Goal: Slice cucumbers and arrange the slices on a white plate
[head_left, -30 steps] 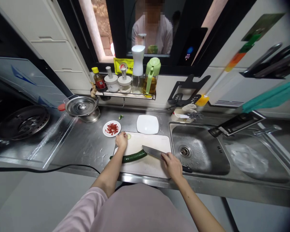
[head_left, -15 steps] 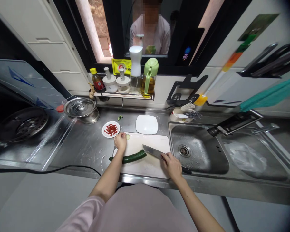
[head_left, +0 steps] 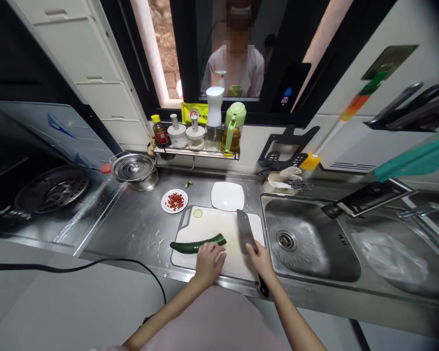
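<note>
A dark green cucumber [head_left: 186, 247], cut at its right end, lies across the white cutting board [head_left: 214, 224]. My left hand [head_left: 209, 263] rests at the near side of the cucumber's cut end, its fingers curled onto it. In my right hand [head_left: 260, 263] is a kitchen cleaver [head_left: 245, 228], gripped where blade meets handle. Its blade points away from me over the right part of the board, apart from the cucumber. A pale round cucumber slice [head_left: 197, 213] lies at the board's far left corner.
Behind the board are a small plate of chopped red chili [head_left: 174, 200], green scraps [head_left: 188, 184] and a white square plate [head_left: 227, 196]. The sink [head_left: 303, 239] lies right; a lidded steel pot [head_left: 135, 170] stands left. Seasoning bottles line a shelf [head_left: 201, 152] above.
My left hand has left the slice at the board's far left corner and come to the cucumber's cut end. The cleaver has swung from pointing left to pointing away.
</note>
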Tool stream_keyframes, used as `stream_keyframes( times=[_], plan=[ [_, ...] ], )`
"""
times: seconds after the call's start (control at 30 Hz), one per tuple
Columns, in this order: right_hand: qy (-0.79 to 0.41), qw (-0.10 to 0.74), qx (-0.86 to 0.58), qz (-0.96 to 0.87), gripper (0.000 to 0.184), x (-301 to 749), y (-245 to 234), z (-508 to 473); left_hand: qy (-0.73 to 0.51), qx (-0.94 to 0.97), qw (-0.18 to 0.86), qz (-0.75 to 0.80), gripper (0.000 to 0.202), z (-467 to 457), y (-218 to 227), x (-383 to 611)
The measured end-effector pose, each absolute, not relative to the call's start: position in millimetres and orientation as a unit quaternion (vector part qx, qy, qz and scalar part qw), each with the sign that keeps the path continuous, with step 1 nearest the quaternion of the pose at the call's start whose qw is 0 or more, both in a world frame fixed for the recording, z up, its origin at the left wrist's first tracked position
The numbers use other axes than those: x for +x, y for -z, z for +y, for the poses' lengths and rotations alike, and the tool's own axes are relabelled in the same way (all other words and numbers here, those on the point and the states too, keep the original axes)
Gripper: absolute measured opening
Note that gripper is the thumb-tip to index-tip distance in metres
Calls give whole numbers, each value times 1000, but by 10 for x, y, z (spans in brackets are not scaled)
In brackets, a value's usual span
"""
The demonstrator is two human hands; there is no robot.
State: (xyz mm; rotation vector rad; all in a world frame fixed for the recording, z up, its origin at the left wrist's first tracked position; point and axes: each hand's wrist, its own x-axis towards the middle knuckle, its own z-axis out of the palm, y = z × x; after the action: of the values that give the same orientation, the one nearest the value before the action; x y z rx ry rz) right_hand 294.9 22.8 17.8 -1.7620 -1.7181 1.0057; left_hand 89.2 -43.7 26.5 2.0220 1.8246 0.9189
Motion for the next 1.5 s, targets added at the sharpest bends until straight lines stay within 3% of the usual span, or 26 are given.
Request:
stream_keyframes(
  times=[0.53, 1.5],
  plan=[
    [-248, -66, -600, -758, 26, 2644, -770, 89, -263, 732, 125, 616, 33, -83, 66, 627],
    [-235, -131, -549, -791, 27, 2500, -940, 45, -281, 747, 114, 591, 29, -102, 230, 658]
  ],
)
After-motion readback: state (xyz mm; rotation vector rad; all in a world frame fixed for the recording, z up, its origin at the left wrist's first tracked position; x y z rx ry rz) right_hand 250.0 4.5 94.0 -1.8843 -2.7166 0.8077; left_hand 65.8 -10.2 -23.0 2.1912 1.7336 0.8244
